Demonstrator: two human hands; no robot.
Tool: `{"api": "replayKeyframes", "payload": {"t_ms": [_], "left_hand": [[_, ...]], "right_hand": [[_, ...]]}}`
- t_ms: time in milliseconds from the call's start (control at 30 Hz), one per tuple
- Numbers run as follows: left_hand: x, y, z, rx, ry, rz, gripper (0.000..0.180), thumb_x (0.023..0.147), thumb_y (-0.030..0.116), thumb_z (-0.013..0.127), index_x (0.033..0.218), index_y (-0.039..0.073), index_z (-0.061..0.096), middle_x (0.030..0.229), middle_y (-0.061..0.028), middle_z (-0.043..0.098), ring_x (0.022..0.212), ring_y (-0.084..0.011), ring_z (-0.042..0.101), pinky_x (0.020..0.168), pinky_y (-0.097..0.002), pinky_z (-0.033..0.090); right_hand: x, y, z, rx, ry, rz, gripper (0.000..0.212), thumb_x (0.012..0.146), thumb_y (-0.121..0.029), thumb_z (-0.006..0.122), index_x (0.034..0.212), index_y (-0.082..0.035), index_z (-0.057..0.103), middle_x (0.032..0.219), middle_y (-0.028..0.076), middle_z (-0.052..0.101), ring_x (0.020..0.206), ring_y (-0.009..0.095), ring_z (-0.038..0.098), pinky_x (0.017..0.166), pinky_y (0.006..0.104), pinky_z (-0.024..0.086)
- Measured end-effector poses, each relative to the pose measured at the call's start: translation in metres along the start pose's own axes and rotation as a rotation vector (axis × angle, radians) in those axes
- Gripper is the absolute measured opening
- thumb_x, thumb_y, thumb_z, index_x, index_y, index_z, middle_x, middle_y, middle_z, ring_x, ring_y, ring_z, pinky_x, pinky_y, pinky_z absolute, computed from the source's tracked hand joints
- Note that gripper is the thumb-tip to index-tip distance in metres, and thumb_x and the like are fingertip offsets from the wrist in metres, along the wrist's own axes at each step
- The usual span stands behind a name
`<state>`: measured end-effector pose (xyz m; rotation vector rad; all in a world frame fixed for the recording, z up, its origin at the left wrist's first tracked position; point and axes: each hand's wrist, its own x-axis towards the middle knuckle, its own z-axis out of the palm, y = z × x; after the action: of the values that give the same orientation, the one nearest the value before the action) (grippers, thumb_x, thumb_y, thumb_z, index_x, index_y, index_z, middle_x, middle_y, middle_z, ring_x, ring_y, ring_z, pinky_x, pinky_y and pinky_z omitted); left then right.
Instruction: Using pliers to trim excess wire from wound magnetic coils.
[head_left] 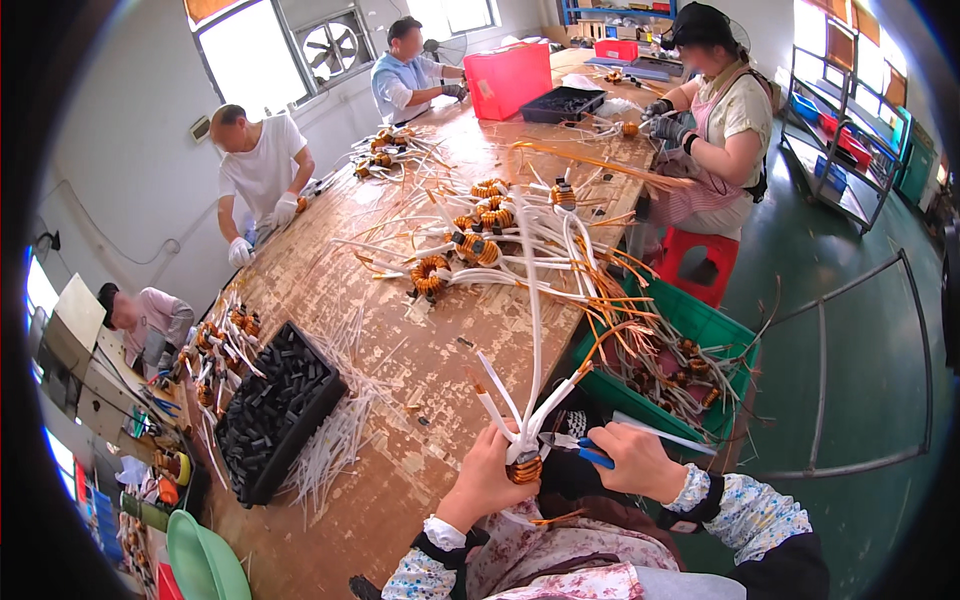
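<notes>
My left hand (484,476) grips a copper-wound ring coil (524,469) just beyond the table's near edge, above my lap. White-sleeved leads (535,330) rise from it, one standing tall and others fanning out with bare copper ends. In my right hand (636,461) is a pair of cutting pliers (583,449) with blue handles. Its jaws are at the base of the white leads, beside the coil; whether they touch a lead or tie cannot be made out. More ring coils (430,275) with tangled white leads lie farther up the table.
A black tray (262,483) of short black sleeves stands left, beside loose white strips (335,440). A green crate (735,345) of wired coils is at my right, near a red stool (693,262). Several people work around the wooden table (400,360); a red bin (510,80) stands far off.
</notes>
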<state>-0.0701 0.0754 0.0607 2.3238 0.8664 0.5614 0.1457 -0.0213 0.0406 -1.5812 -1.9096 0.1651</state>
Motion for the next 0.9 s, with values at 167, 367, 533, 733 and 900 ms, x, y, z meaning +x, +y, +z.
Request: {"api": "replayKeyframes", "payload": {"t_ms": [167,367,533,733,900], "left_hand": [[-0.005,-0.003,0.002,-0.032,0.01,-0.027,0.068,0.058,0.025,0.079,0.114,0.002,0.049,0.112,-0.0199,0.051,0.103,-0.038,0.053,0.087,-0.0408,0.045],[-0.004,0.0,0.003,0.0,-0.019,0.02,0.072,0.062,0.027,0.078,0.119,0.003,0.042,0.119,-0.0202,0.048,0.11,-0.0383,0.049,0.09,-0.0415,0.044],[-0.006,0.001,0.0,0.022,-0.035,-0.019,0.071,0.062,0.028,0.077,0.119,0.004,0.042,0.12,-0.0191,0.047,0.11,-0.038,0.05,0.089,-0.042,0.045],[-0.003,-0.003,0.002,0.002,-0.01,0.025,0.074,0.061,0.027,0.078,0.12,0.003,0.041,0.117,-0.0195,0.048,0.108,-0.0386,0.051,0.088,-0.0423,0.045],[-0.004,-0.002,0.001,0.005,-0.008,-0.004,0.074,0.061,0.028,0.079,0.12,0.003,0.041,0.116,-0.0206,0.048,0.105,-0.039,0.052,0.087,-0.0421,0.046]], "right_hand": [[0.019,-0.028,-0.021,-0.162,0.082,-0.012,0.044,0.069,-0.026,0.073,0.106,-0.008,0.058,0.081,0.009,0.049,0.076,0.028,0.05,0.067,0.0382,0.041],[0.017,-0.046,-0.039,-0.276,-0.006,0.061,0.05,0.069,-0.027,0.075,0.109,-0.005,0.056,0.086,0.011,0.047,0.083,0.028,0.047,0.072,0.0393,0.04],[0.023,-0.048,-0.047,-0.27,-0.063,0.031,0.051,0.069,-0.027,0.075,0.111,-0.007,0.055,0.086,0.011,0.047,0.083,0.028,0.047,0.074,0.0399,0.04],[0.03,-0.035,-0.042,-0.261,-0.028,-0.055,0.05,0.07,-0.027,0.074,0.111,-0.008,0.055,0.087,0.011,0.047,0.083,0.027,0.046,0.074,0.0398,0.04],[0.029,-0.041,-0.04,-0.254,-0.034,0.005,0.048,0.071,-0.027,0.073,0.111,-0.008,0.055,0.086,0.011,0.046,0.083,0.027,0.046,0.073,0.0398,0.039]]}}
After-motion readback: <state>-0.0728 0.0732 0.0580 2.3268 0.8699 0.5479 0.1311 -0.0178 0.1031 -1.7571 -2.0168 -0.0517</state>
